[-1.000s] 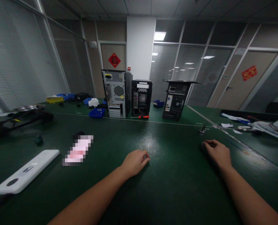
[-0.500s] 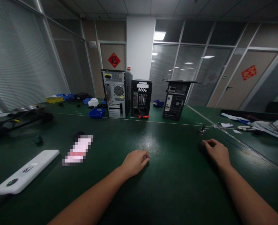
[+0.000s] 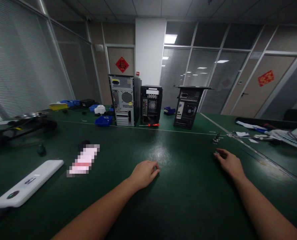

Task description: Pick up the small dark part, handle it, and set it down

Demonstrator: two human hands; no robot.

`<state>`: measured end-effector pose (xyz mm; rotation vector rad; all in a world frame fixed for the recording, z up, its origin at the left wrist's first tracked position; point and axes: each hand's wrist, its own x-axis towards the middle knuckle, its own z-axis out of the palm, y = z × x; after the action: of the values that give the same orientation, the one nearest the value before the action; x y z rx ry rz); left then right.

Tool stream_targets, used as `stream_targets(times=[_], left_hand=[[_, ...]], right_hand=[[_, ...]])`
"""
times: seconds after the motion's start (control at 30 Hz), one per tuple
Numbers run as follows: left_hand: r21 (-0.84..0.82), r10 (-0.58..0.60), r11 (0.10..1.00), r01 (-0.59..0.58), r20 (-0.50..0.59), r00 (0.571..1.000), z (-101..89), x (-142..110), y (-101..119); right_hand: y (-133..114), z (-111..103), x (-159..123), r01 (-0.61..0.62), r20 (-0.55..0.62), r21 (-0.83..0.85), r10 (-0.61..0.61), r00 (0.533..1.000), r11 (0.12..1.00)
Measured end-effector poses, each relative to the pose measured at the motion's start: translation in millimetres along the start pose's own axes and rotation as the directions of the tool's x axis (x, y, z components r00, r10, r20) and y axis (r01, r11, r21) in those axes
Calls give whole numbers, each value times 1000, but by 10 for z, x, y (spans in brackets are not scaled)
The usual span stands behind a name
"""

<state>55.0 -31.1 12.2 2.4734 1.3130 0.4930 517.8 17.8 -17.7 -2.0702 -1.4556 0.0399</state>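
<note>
My left hand (image 3: 144, 174) rests on the green tabletop (image 3: 183, 200) near the middle, its fingers curled inward. A tiny thing may sit between thumb and fingers, too small to name. Farther right, my right hand (image 3: 230, 164) is closed in a pinch, its thumb and fingertips turned to the left. Something small and pale shows at the fingertips, but its kind is unclear. Just beyond that hand stands a small metallic piece with a thin upright tip (image 3: 216, 138). Neither hand touches it.
Three computer cases (image 3: 124, 100) stand along the far side, a red-handled screwdriver (image 3: 153, 125) before the middle one. A blue tray (image 3: 103, 120) lies left of them. Nearer are a long white device (image 3: 29, 183) and a blurred-out pink item (image 3: 84, 160). Cluttered parts (image 3: 288, 136) fill the right.
My right hand has shifted slightly to the left, and the small pale thing at its fingertips shows more. My left hand stays in the same place.
</note>
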Motion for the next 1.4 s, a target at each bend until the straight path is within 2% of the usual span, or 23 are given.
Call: stream_targets(times=[0.1,0.2,0.27,0.33,0.47,0.57,0.77,0.83,0.9,1.03,1.1,1.13,1.27,1.33,1.4], left_hand=[[2,-2,1000,2,-4,1000,1,2,1],[-5,-3,1000,3,-7,1000,4,2,5],[-18,6,1000,-6,0,1000,4,-2,23],[-33,28,999,-27,6,1000,1,-10,60],[-52,98,994,-96,23,995,-4,-33,160],[-29,148,989,-147,32,989,0,-42,203],[7,154,988,-154,27,988,13,-45,187],[6,161,987,-161,12,987,11,-48,183],[14,159,987,-158,-3,987,9,-49,177],[43,114,993,-113,-24,993,23,-39,156],[48,119,992,-119,-14,993,33,-29,145],[50,131,990,-131,-4,991,38,-23,141],[56,187,981,-188,23,982,43,-4,122],[38,190,981,-191,16,982,42,-1,106],[15,177,984,-177,7,984,44,1,88]], right_hand=[[-143,-10,-56,111,7,-40,-111,994,993],[-552,-47,-252,294,48,4,-294,955,956],[-915,-63,-470,429,103,116,-440,892,896],[-1267,-54,-726,539,147,226,-575,805,812],[-1744,34,-1171,653,227,348,-736,637,673],[-1889,108,-1350,731,228,379,-823,520,567],[-1943,132,-1419,801,183,366,-881,436,473],[-1937,111,-1402,800,185,383,-887,424,462],[-1925,91,-1378,778,192,400,-874,446,484],[-1916,81,-1360,657,203,439,-780,592,613],[-1936,86,-1382,595,229,471,-741,631,652],[-1951,88,-1398,579,249,488,-740,625,653],[-2005,77,-1454,573,314,547,-785,535,610],[-2011,63,-1451,565,324,560,-788,524,606],[-1992,60,-1422,551,320,565,-779,539,614]])
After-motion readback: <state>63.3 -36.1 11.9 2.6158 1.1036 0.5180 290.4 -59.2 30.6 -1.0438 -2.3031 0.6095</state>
